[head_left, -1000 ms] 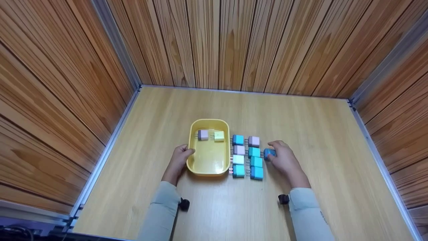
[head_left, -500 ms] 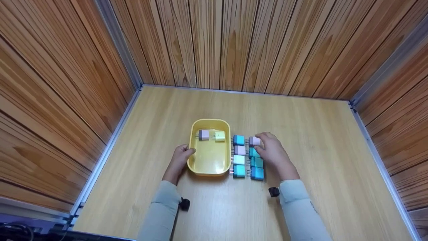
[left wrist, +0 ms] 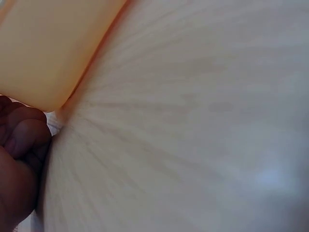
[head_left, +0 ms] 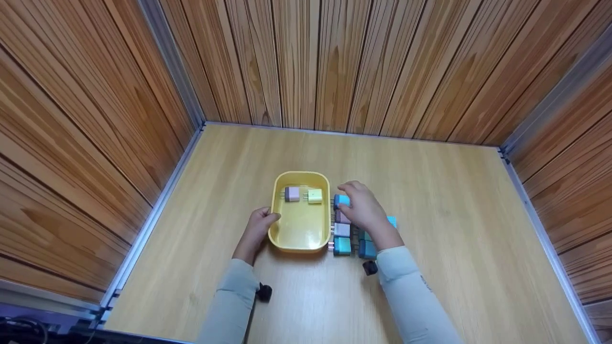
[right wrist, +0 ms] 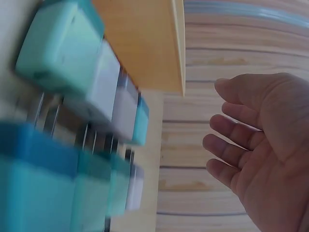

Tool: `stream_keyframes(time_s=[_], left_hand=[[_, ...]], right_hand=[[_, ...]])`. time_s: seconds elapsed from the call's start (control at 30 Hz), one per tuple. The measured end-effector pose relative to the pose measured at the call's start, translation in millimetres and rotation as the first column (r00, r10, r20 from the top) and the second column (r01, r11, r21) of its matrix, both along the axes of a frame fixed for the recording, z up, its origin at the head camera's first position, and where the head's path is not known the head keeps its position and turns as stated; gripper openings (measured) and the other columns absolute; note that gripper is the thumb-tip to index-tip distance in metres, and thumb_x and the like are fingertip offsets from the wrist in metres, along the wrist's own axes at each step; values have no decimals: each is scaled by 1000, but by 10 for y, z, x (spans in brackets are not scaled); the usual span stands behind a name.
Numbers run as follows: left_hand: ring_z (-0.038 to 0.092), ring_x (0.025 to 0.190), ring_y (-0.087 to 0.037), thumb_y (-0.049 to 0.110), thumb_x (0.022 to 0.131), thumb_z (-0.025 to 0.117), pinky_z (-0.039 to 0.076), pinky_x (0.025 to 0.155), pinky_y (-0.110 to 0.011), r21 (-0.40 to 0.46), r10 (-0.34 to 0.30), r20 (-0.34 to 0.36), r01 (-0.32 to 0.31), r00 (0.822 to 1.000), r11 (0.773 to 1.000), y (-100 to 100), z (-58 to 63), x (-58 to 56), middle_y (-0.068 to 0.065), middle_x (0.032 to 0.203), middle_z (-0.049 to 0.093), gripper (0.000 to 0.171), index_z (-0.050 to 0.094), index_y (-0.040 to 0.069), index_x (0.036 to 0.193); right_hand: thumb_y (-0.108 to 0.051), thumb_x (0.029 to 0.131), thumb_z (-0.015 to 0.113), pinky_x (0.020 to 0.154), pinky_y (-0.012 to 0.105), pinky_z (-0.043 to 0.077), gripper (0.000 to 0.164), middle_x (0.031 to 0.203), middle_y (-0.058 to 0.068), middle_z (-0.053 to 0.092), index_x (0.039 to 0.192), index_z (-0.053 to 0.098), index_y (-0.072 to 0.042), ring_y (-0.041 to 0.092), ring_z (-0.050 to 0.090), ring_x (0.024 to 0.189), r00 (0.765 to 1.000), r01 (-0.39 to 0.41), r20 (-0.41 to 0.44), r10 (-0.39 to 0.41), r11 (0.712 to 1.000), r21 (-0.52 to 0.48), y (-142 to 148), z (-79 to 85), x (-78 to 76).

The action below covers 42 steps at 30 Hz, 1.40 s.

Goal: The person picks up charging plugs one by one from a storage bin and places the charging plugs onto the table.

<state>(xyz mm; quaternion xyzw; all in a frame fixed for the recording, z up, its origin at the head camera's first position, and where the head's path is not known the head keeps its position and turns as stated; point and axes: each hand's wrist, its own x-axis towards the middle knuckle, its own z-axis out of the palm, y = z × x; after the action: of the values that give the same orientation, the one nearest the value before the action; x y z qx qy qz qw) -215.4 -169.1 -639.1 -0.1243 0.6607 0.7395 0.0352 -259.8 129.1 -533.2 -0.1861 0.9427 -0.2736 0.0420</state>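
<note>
My left hand (head_left: 258, 229) grips the left rim of a yellow plastic tray (head_left: 301, 234), thumb over the edge; in the left wrist view its curled fingers (left wrist: 31, 135) lie by the tray's outer wall (left wrist: 53, 53). Inside the tray are a lilac plug charger (head_left: 292, 194) and a pale yellow charger (head_left: 314, 196). My right hand (head_left: 366, 208) hovers over the charger rows right of the tray, its fingertips near a blue charger (head_left: 340, 200). In the right wrist view that hand (right wrist: 265, 135) is empty, fingers spread and slightly bent.
Below the blue charger stand a lilac charger (head_left: 342, 217), a white charger (head_left: 341, 230) and a teal charger (head_left: 342, 246). My right arm partly hides a second row, including a blue charger (head_left: 367, 249). Wood-panelled walls (head_left: 334, 71) enclose the table (head_left: 454, 215).
My right hand has let go of a blue charger at the far right and moved left across the rows to the column beside the tray. My left hand keeps its hold on the tray.
</note>
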Motion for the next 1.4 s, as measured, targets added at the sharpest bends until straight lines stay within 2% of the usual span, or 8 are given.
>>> stream_keyframes(time_s=[0.23,0.4,0.67,0.77,1.0,1.27,1.4], left_hand=[[57,62,-19,14,91,63,46,52,-26,-38,-30,29,31,999,999,4,-22,28,-8,73,61,18,57,6,76],[58,62,-19,13,90,63,47,52,-26,-39,-23,20,24,1000,999,6,-10,18,-9,73,62,19,57,6,73],[58,63,-17,15,89,63,47,53,-25,-55,-18,28,20,999,998,10,21,-7,-8,74,62,18,57,6,74],[58,63,-17,15,89,63,47,54,-26,-63,-22,38,24,999,998,16,24,-7,-7,74,61,17,58,7,75],[57,60,-16,10,86,64,47,53,-24,-42,6,13,-6,1000,999,12,36,-16,-7,70,63,16,60,3,72],[63,64,-17,12,88,62,51,55,-26,-46,-17,31,19,999,999,4,37,-27,-11,77,67,14,60,3,77],[63,64,-19,10,88,62,52,56,-27,-33,-15,22,15,1000,999,7,32,-5,-14,78,69,16,62,-5,81]], right_hand=[[-26,97,69,111,49,44,54,145,6,53,146,54,-14,28,49,136,999,-46,29,45,998,33,-242,-27,-3],[-26,96,70,112,48,43,54,146,6,52,147,54,-15,27,49,136,998,-63,33,61,995,73,-415,-56,-29],[-19,95,68,115,44,40,51,142,7,55,144,56,-11,26,50,134,991,-131,-11,136,974,182,-621,-245,-151],[-17,95,67,119,43,35,54,146,8,52,147,53,-10,27,46,139,990,-132,-15,139,966,222,-665,-328,-184],[-9,95,62,126,45,17,57,150,15,49,150,47,-2,31,39,145,972,-160,-119,202,943,291,-811,-450,-229],[-18,99,62,124,46,24,58,157,12,43,153,44,-7,30,36,148,992,-64,-90,88,967,245,-982,-494,-261],[-25,100,62,123,46,26,58,156,10,45,153,45,-9,29,38,147,990,-34,-121,68,964,264,-1001,-554,-252]])
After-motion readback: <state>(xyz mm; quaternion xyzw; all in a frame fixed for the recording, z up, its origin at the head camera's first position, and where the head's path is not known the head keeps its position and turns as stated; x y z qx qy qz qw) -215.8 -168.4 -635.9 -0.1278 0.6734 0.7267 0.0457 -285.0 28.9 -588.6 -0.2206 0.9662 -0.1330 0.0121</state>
